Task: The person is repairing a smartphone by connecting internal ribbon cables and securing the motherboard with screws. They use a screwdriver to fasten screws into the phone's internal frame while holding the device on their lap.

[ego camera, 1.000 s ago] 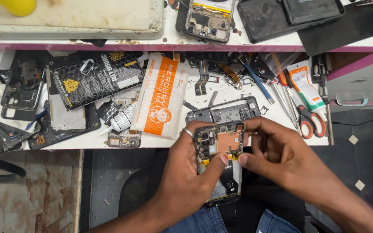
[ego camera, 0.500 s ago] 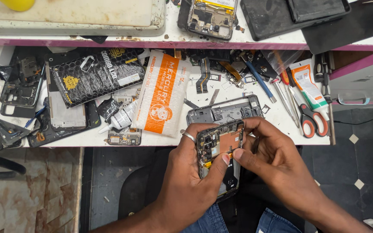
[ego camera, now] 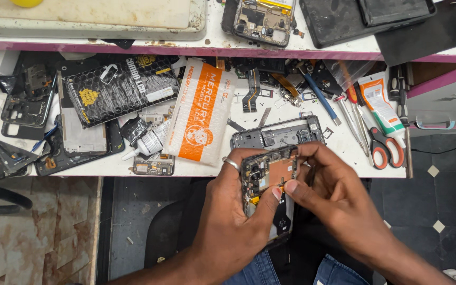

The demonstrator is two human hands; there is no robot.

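Note:
An opened phone (ego camera: 268,182) with its circuit board and a copper-coloured patch showing is held over my lap, just in front of the white bench's (ego camera: 106,166) front edge. My left hand (ego camera: 233,221), a ring on one finger, grips the phone from the left side and underneath. My right hand (ego camera: 333,195) comes in from the right; its thumb and forefinger pinch at a small part near the middle of the board. The phone's lower half is dark and partly hidden by my fingers.
On the bench lie a grey phone frame (ego camera: 278,136), an orange-and-white padded pouch (ego camera: 199,116), a black patterned box (ego camera: 120,89), a small white glue bottle (ego camera: 151,142), orange-handled scissors (ego camera: 381,145), screwdrivers, tweezers and several phone parts. A raised shelf (ego camera: 291,50) holds another opened phone (ego camera: 262,20).
The phone and both hands have stayed in front of the bench edge. My right fingers have shifted slightly leftward over the board, pinching nearer its middle.

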